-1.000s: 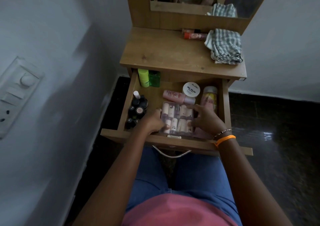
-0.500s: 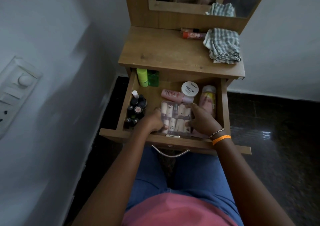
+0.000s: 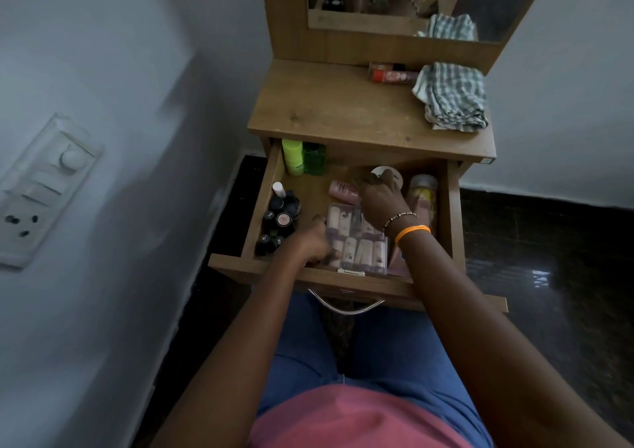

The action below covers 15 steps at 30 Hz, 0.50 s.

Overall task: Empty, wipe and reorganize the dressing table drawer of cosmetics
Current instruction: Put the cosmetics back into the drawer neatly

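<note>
The wooden drawer (image 3: 308, 277) stands pulled out over my lap. A clear box of small cosmetic tubes (image 3: 356, 241) lies at its front middle. My left hand (image 3: 308, 247) grips the box's left front edge. My right hand (image 3: 380, 199) reaches to the back, its fingertips on a white round jar (image 3: 377, 172) and its palm over a pink tube (image 3: 343, 190); whether it grips the jar is hidden. Dark nail polish bottles (image 3: 279, 221) cluster at the left. Two green bottles (image 3: 292, 157) stand in the back left corner. A yellow-labelled bottle (image 3: 423, 193) lies along the right wall.
On the dressing table top (image 3: 336, 111) lie a checked cloth (image 3: 451, 96) at the right and a red tube (image 3: 391, 76) near the mirror (image 3: 497, 1). A switch panel (image 3: 41, 190) is on the left wall. The metal drawer handle (image 3: 343, 305) hangs above my knees.
My right hand has left the clear box and moved to the back of the drawer, onto the white jar. My left hand stays at the box's left edge.
</note>
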Motion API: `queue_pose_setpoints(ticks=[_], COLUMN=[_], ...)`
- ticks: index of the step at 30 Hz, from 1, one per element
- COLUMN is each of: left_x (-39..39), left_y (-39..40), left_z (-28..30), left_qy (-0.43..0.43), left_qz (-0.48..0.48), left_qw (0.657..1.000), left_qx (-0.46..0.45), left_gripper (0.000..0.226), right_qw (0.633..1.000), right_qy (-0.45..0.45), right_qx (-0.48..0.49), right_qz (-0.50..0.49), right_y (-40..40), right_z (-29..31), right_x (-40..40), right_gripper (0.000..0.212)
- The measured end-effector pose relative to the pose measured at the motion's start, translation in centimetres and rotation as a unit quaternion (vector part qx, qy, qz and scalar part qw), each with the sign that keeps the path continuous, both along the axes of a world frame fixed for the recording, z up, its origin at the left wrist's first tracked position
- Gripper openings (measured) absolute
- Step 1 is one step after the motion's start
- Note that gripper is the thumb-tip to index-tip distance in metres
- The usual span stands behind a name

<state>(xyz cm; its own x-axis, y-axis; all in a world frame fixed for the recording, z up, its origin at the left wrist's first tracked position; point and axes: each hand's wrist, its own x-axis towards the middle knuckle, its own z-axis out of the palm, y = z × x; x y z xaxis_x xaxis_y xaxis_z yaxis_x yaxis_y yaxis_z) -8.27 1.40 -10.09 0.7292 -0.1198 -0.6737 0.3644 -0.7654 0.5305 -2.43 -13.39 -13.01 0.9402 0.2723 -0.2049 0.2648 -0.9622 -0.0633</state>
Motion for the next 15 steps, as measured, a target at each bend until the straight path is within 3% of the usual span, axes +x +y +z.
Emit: queue_pose_setpoints(ticks=[6,15], left_x=[0.0,0.0], left_y=[-0.1,-0.3], left_z=[-0.2,-0.7], left_qy=[0.002,-0.015], left_qz=[0.003,-0.011], left_qw=[1.0,1.0], left_qx=[-0.007,0.016], left_gripper=[0.065,0.072], right_qw=[1.0,0.973], right_qy=[-0.013,0.03], right_qx=[0.006,0.213], right_qz=[-0.013,-0.082], right_y=[0.2,-0.2], right_z=[-0.5,1.8], right_x=[0.4,-0.9], right_gripper=[0.041,0.043])
